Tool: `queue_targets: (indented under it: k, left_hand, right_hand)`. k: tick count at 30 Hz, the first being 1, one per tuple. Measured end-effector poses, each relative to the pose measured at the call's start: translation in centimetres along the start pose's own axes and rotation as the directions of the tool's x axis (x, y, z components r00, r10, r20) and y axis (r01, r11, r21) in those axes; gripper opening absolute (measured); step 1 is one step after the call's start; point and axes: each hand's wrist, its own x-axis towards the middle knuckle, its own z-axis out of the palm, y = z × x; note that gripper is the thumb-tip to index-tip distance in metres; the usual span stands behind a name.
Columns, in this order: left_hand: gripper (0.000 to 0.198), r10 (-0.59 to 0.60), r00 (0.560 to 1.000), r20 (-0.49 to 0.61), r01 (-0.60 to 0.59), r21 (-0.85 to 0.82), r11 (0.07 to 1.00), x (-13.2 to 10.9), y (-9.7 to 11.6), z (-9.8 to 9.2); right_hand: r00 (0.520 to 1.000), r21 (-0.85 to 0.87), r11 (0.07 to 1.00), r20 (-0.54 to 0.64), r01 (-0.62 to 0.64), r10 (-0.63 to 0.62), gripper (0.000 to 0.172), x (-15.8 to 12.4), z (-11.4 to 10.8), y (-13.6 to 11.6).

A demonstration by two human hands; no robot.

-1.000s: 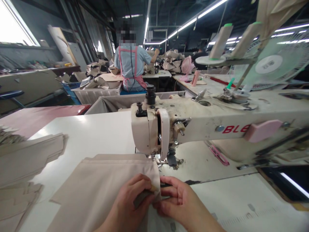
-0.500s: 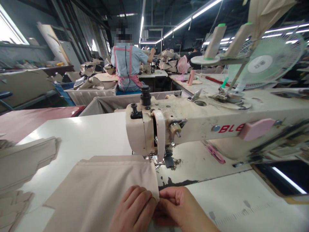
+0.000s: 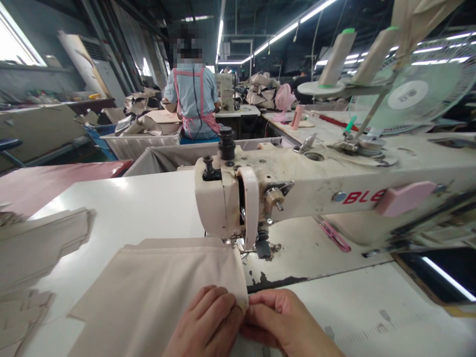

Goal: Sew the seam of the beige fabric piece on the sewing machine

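A beige fabric piece (image 3: 156,287) lies on the white table, its top right corner under the needle area of a sewing machine (image 3: 230,198). Near its right edge, my left hand (image 3: 208,320) rests on the cloth with fingers bent together, gripping the edge. My right hand (image 3: 286,320) pinches that same edge from the right side, thumb and forefinger closed, close against my left fingers. The fingertips of both hands are partly hidden at the fold.
Stacked beige fabric pieces (image 3: 44,243) lie at the left. A phone (image 3: 439,275) and pink thread snips (image 3: 336,235) are to the right. Thread cones (image 3: 336,57) and a green fan (image 3: 427,94) stand behind the machine. A person (image 3: 193,99) sits ahead, back turned.
The view has shifted slightly, so the machine sits a little further right. Both hands keep nearly the same hold on the fabric. The person ahead has lowered the right arm.
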Motion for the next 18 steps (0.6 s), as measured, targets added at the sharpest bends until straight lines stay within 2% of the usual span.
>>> queue_targets:
  k: [3,5,7,8,9,10,11,12,14,16,18]
  left_hand:
    - [0.031,-0.001,0.999,0.036,0.002,-0.02,1.0,0.1,-0.1,-0.6]
    - [0.031,-0.012,0.999,0.039,0.013,-0.021,1.0,0.2,-0.2,-0.8]
    - [0.029,-0.022,0.999,0.043,0.023,-0.035,0.999,0.1,-0.2,-0.8]
    - [0.029,-0.018,0.999,0.043,0.02,-0.05,0.999,-0.1,-0.2,-0.7]
    - [0.028,-0.019,0.999,0.046,0.022,-0.068,0.997,-0.2,-0.1,-0.6]
    - [0.027,-0.018,0.999,0.04,0.021,-0.088,0.996,-0.4,0.1,-0.5]
    - [0.024,-0.02,0.999,0.031,0.024,-0.11,0.994,-0.6,0.2,-0.3]
    - [0.022,-0.029,0.999,0.016,0.031,-0.136,0.99,-0.7,0.2,-0.2]
    - [0.017,-0.106,0.994,0.023,0.109,-0.202,0.973,-0.8,0.0,-0.2]
    - [0.014,-0.215,0.972,0.09,0.23,-0.227,0.946,-0.5,-0.9,-0.6]
    - [0.009,-0.282,0.938,0.201,0.315,-0.156,0.936,0.1,-2.4,-1.1]
  right_hand:
    - [0.999,-0.001,1.0,0.031,-0.017,0.017,0.019,-0.3,0.1,-0.3]
    - [0.999,-0.093,0.996,0.031,0.014,-0.011,0.014,-0.4,-0.2,0.0]
    - [0.981,-0.335,0.926,-0.022,0.173,-0.192,0.011,-0.7,-0.8,0.3]
    - [0.938,-0.499,0.818,-0.027,0.286,-0.345,0.013,-0.8,-1.1,0.4]
    - [0.862,-0.649,0.651,0.014,0.394,-0.507,0.017,-0.9,-1.5,0.4]
    - [0.764,-0.754,0.452,0.1,0.477,-0.638,0.021,-0.9,-1.8,0.3]
    - [0.664,-0.805,0.255,0.215,0.536,-0.716,0.024,-0.8,-2.0,0.0]
    - [0.58,-0.808,0.089,0.337,0.582,-0.742,0.024,-0.7,-2.2,-0.3]
    - [0.458,-0.735,-0.151,0.555,0.661,-0.694,0.019,-0.2,-2.3,-1.0]
    - [0.379,-0.641,-0.316,0.707,0.699,-0.597,0.019,0.5,-2.3,-1.6]
    - [0.339,-0.583,-0.417,0.781,0.697,-0.525,0.026,1.0,-2.3,-1.9]
